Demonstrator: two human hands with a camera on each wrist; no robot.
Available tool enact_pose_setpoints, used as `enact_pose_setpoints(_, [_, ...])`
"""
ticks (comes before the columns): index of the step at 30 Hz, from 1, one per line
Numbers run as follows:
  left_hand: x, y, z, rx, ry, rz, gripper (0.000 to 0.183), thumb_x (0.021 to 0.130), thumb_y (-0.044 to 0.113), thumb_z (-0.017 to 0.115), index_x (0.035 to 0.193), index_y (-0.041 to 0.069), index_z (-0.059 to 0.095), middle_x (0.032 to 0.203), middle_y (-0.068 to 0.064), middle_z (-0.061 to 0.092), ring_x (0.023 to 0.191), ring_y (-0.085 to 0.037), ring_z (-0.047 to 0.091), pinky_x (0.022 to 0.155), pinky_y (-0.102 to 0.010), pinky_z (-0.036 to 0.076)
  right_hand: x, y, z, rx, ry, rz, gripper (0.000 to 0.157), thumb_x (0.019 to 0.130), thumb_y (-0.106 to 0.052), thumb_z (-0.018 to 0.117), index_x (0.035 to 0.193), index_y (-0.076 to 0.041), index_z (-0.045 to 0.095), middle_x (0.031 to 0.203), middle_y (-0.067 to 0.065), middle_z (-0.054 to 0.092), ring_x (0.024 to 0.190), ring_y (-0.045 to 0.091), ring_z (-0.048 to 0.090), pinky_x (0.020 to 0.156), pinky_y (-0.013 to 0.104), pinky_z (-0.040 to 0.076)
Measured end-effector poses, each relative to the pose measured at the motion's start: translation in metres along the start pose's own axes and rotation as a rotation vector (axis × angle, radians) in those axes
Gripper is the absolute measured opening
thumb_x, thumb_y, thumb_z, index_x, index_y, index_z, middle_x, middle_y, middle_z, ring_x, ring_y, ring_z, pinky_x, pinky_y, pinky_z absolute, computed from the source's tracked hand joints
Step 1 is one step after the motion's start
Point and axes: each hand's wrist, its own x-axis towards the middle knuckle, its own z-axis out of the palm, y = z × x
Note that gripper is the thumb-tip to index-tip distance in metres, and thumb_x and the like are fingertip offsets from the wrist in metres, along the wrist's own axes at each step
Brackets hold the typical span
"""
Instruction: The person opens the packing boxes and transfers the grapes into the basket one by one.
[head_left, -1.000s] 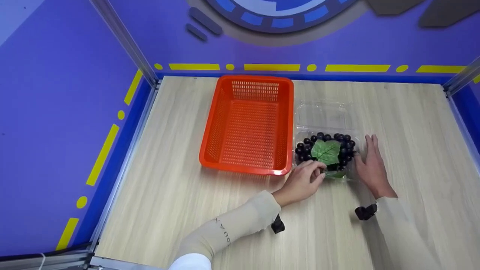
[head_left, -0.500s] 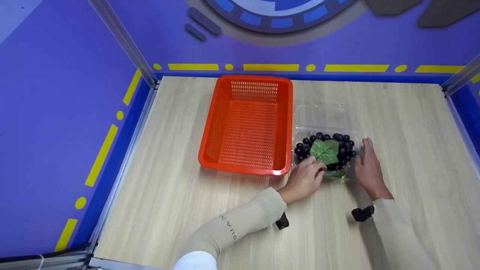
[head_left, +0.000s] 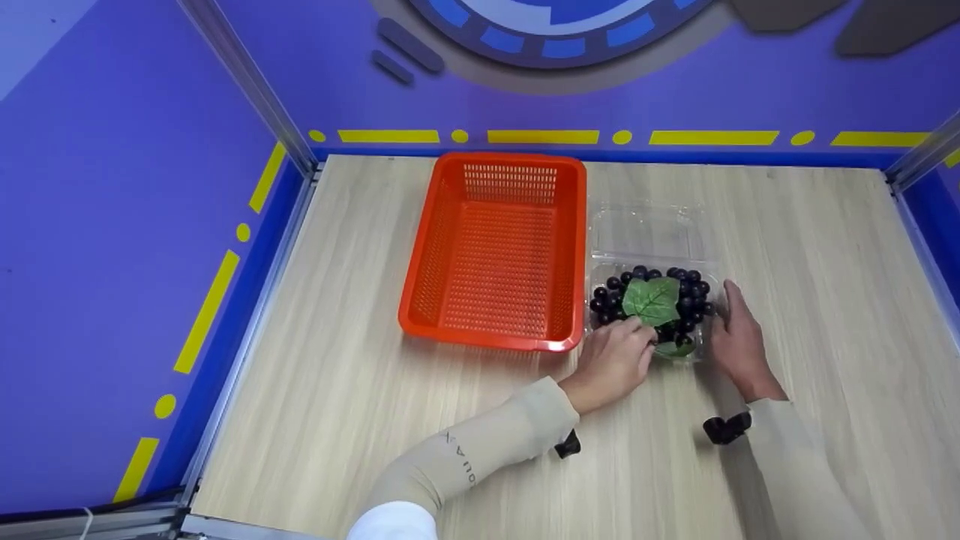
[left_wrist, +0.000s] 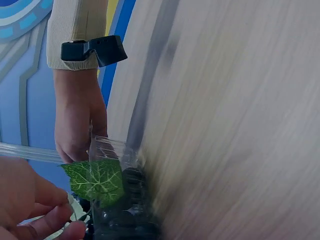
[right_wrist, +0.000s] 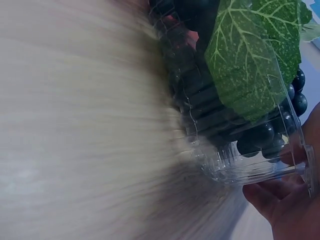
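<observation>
A bunch of dark grapes with green leaves lies in a clear plastic clamshell box, its lid folded back. At the box's near left corner is my left hand, its thumb and fingertips pinching the thin stem by the leaves; the left wrist view shows these fingers close up. My right hand holds the box's right wall. In the right wrist view, the thumb and fingers straddle the clear wall, beside the grapes and a veined leaf.
An orange-red perforated basket stands just left of the box, with nothing in it. Both rest on a pale wood-grain table. Blue panels with yellow marks enclose the back and left side.
My left hand has shifted slightly right and its fingers have closed in at the leaves. My right hand has drawn a little closer to the box's wall. The basket is unmoved.
</observation>
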Motion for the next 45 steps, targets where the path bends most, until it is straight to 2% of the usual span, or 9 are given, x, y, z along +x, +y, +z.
enact_pose_setpoints(10, [0.011,0.002,-0.015,0.074,0.048,0.042,0.008,0.093,0.020,0.054,0.088,0.021,0.061,0.073,0.011,0.054,0.054,-0.003,0.042,0.044,-0.018,0.030,0.000,-0.001,0.002,-0.021,0.028,-0.006,0.061,0.095,0.005,0.030,0.153,0.000,0.012,0.153,0.031,0.025,0.134,0.052,0.032,0.108,0.062,0.028])
enact_pose_setpoints(20, [0.026,-0.001,-0.034,0.044,0.041,-0.004,0.010,0.096,0.025,0.054,0.093,0.022,0.063,0.072,0.012,0.058,0.055,-0.005,0.050,0.044,-0.020,0.032,0.000,-0.003,0.003,-0.011,0.028,-0.014,0.061,0.094,0.007,0.030,0.152,0.002,0.013,0.153,0.029,0.028,0.135,0.051,0.033,0.108,0.060,0.029])
enact_pose_setpoints(27, [0.035,-0.003,-0.049,0.011,0.064,0.006,0.010,0.096,0.023,0.053,0.090,0.020,0.059,0.063,0.009,0.048,0.052,-0.006,0.043,0.042,-0.021,0.028,-0.002,-0.003,0.003,-0.021,0.003,0.010,0.059,0.098,0.002,0.027,0.154,-0.001,0.009,0.155,0.027,0.026,0.139,0.048,0.028,0.110,0.060,0.028])
enact_pose_setpoints(32, [0.039,-0.002,-0.059,-0.046,0.048,-0.015,0.009,0.097,0.025,0.053,0.094,0.021,0.060,0.069,0.009,0.055,0.054,-0.007,0.045,0.042,-0.020,0.030,-0.004,-0.002,0.005,-0.020,0.002,0.006,0.057,0.100,-0.003,0.026,0.154,-0.002,0.008,0.155,0.026,0.026,0.138,0.045,0.031,0.106,0.057,0.031])
enact_pose_setpoints(36, [0.042,0.002,-0.066,-0.084,0.037,-0.021,0.008,0.097,0.026,0.054,0.098,0.023,0.061,0.079,0.010,0.064,0.060,-0.007,0.054,0.046,-0.020,0.036,-0.005,-0.001,0.005,-0.039,0.015,0.007,0.057,0.100,-0.002,0.028,0.154,-0.002,0.010,0.148,0.033,0.034,0.111,0.043,0.050,0.093,0.054,0.038])
enact_pose_setpoints(39, [0.046,0.004,-0.071,-0.099,0.047,-0.007,0.008,0.097,0.025,0.053,0.099,0.023,0.061,0.082,0.010,0.065,0.064,-0.007,0.057,0.048,-0.020,0.039,-0.004,-0.002,0.004,-0.053,0.035,0.002,0.059,0.099,-0.002,0.031,0.154,-0.004,0.012,0.141,0.038,0.038,0.098,0.042,0.050,0.087,0.055,0.039])
enact_pose_setpoints(41, [0.048,0.004,-0.073,-0.104,0.052,0.004,0.008,0.098,0.025,0.053,0.098,0.023,0.061,0.080,0.010,0.064,0.063,-0.006,0.055,0.048,-0.020,0.038,-0.003,-0.003,0.004,-0.057,0.045,-0.003,0.060,0.099,-0.001,0.033,0.154,-0.004,0.012,0.140,0.039,0.038,0.109,0.047,0.051,0.093,0.059,0.039])
enact_pose_setpoints(43, [0.050,0.005,-0.076,-0.108,0.052,0.013,0.008,0.098,0.025,0.052,0.098,0.022,0.060,0.079,0.009,0.063,0.062,-0.006,0.053,0.048,-0.019,0.036,-0.003,-0.004,0.003,-0.061,0.048,-0.008,0.060,0.099,-0.001,0.035,0.154,-0.003,0.012,0.145,0.036,0.035,0.126,0.049,0.043,0.102,0.061,0.035])
enact_pose_setpoints(45, [0.051,0.005,-0.079,-0.111,0.050,0.017,0.009,0.099,0.025,0.052,0.098,0.022,0.060,0.078,0.009,0.062,0.061,-0.006,0.051,0.048,-0.018,0.035,-0.003,-0.003,0.003,-0.064,0.048,-0.006,0.060,0.098,-0.001,0.036,0.153,-0.001,0.013,0.146,0.036,0.033,0.131,0.051,0.037,0.105,0.062,0.032])
